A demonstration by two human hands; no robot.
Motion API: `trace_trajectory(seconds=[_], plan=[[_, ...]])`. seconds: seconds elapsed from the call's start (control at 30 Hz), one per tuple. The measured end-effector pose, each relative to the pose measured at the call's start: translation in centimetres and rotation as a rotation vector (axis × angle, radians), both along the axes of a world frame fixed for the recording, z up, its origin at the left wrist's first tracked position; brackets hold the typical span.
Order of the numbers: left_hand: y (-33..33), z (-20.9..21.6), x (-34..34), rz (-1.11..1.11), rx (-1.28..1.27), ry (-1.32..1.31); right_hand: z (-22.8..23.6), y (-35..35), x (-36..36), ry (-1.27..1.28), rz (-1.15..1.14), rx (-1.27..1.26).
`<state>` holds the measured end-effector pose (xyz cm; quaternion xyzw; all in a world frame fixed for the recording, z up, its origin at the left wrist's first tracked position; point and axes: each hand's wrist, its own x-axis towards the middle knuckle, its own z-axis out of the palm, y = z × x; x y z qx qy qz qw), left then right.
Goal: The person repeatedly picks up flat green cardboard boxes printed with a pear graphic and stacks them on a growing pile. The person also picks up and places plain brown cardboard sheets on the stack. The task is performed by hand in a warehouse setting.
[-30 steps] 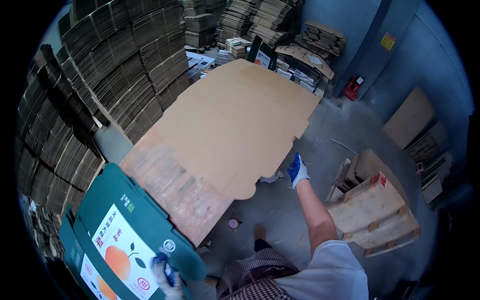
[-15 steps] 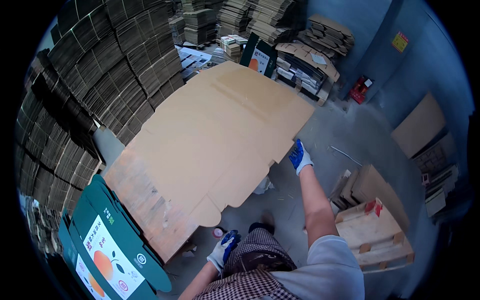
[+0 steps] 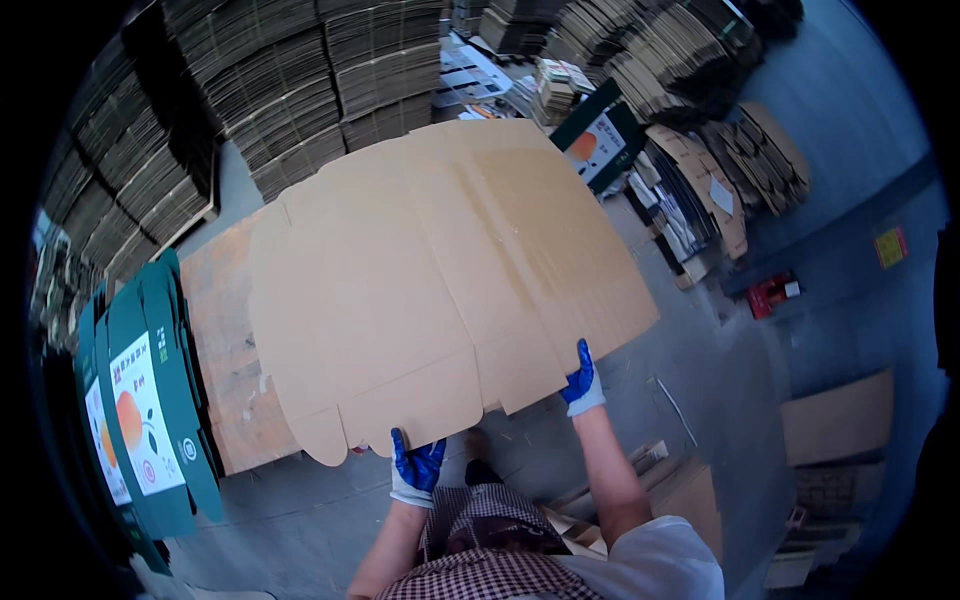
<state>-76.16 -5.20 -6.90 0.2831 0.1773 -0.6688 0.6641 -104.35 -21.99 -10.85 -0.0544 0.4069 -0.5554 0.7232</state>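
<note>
A large flat sheet of die-cut brown cardboard [image 3: 360, 270] lies over a wooden tabletop [image 3: 225, 330], its near flaps reaching past the edge. My left hand [image 3: 416, 465], in a blue-and-white work glove, grips the near edge, with the thumb on top and the fingers mostly hidden below. At the right part of that edge my right hand [image 3: 582, 382], gloved alike, has its thumb on top and its fingers under the board. A darker, shiny brown band [image 3: 550, 220] runs across the sheet's far right part.
Green printed carton blanks [image 3: 150, 400] lean by the table's left end. Tall stacks of bundled cardboard [image 3: 270, 90] stand behind. Another green printed board [image 3: 600, 140] and a cardboard pile [image 3: 690, 190] are at the back right. A thin rod [image 3: 677, 412] lies on the floor; a red object [image 3: 772, 294] sits by the wall.
My left hand has come up from beside my apron to the sheet's near edge. My right hand now grips its right part. The sheet has shifted toward me, and the view has turned.
</note>
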Motion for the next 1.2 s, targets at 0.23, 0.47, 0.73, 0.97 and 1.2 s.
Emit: trace_trajectory(seconds=[0.23, 0.47, 0.73, 0.97, 1.2], plan=[[-1.6, 1.1, -0.7, 0.099, -0.130, 0.144, 1.9, 0.2, -1.0, -0.019, 0.083, -0.012], [-0.9, 0.5, -0.4, 0.193, -0.118, 0.092, 2.8, 2.9, -1.5, -0.046, 0.139, -0.058], [2.8, -0.5, 1.9, 0.203, -0.116, 0.044, 1.7, 6.1, 0.2, -0.111, 0.176, -0.046], [3.5, -0.3, 4.1, 0.264, -0.077, -0.026, 1.3, 4.7, 3.4, -0.113, 0.256, -0.073], [3.2, -0.6, 4.1, 0.361, -0.113, 0.040, 1.6, 0.5, 6.2, -0.070, 0.341, -0.052]])
